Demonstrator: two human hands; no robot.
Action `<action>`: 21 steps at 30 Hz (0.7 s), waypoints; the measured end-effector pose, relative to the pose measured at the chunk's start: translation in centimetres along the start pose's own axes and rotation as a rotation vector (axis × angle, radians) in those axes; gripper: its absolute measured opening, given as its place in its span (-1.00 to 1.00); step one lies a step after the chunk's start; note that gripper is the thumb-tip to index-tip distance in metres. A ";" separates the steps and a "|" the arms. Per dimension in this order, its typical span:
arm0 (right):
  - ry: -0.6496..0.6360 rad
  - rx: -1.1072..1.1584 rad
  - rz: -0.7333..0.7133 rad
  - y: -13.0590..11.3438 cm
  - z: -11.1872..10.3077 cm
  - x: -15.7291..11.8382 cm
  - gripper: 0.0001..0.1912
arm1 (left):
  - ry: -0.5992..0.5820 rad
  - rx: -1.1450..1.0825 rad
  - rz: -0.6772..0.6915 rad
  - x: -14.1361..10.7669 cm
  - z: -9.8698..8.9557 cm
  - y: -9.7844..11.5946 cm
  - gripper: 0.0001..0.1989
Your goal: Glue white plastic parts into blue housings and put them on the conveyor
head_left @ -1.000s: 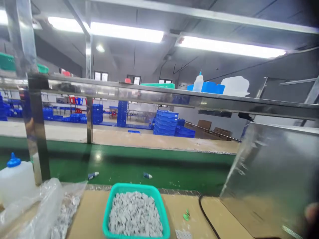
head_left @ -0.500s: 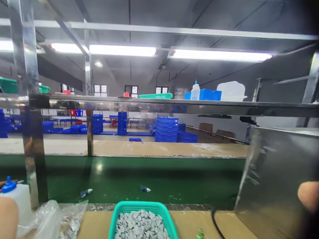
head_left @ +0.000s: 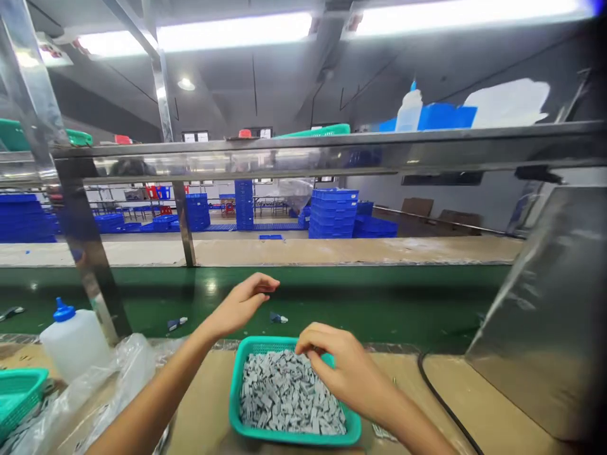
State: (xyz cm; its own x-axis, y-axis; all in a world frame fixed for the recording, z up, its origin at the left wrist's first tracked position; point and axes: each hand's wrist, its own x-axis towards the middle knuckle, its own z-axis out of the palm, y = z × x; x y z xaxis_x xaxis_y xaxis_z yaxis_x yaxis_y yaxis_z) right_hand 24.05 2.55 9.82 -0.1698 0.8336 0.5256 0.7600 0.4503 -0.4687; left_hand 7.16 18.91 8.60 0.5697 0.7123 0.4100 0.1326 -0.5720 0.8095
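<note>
My left hand (head_left: 249,300) reaches over the green conveyor belt (head_left: 379,303), fingers stretched forward and thumb apart, with nothing visible in it. Just right of its fingertips, a small dark-and-white part (head_left: 279,318) lies on the belt. My right hand (head_left: 334,354) hovers over the right side of a green plastic basket (head_left: 296,435), its fingers curved and a gap showing between thumb and fingers. I see nothing held there. Small grey plastic pieces (head_left: 284,392) fill the basket. Another dark-and-white part (head_left: 177,323) lies on the belt to the left.
A white squeeze bottle with blue cap (head_left: 76,341) and a clear plastic bag (head_left: 128,366) stand left, beside another green basket (head_left: 21,395). A black cable (head_left: 446,404) and metal housing (head_left: 545,316) are right. A metal shelf (head_left: 284,155) crosses above the belt.
The view has tilted down, showing more of the basket and table. Both hands have come in from the picture's edges to the middle, over the belt and basket.
</note>
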 end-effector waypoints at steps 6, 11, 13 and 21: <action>-0.263 -0.111 0.167 7.5 7.5 -2.1 -0.73 | -0.009 0.090 -0.207 1.5 4.6 -5.6 -0.85; -0.274 -0.115 0.229 7.6 8.5 -2.4 -0.69 | 0.046 0.007 -0.318 2.0 4.9 -5.8 -0.90; -0.253 -0.078 0.238 6.8 7.4 -2.2 -0.67 | 0.079 -0.078 -0.351 1.5 3.5 -4.3 -0.86; -0.126 0.503 0.275 0.5 4.0 -8.0 -0.78 | 0.098 -0.617 -0.469 -14.6 5.5 3.9 -0.82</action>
State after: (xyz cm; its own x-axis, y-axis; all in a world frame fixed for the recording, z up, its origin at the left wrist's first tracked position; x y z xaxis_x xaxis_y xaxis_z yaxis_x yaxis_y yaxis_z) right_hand 23.31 -2.59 2.52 -0.1051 0.9592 0.2624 0.4009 0.2823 -0.8715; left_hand 3.78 4.06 3.47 0.4871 0.8731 -0.0205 -0.1494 0.1064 0.9830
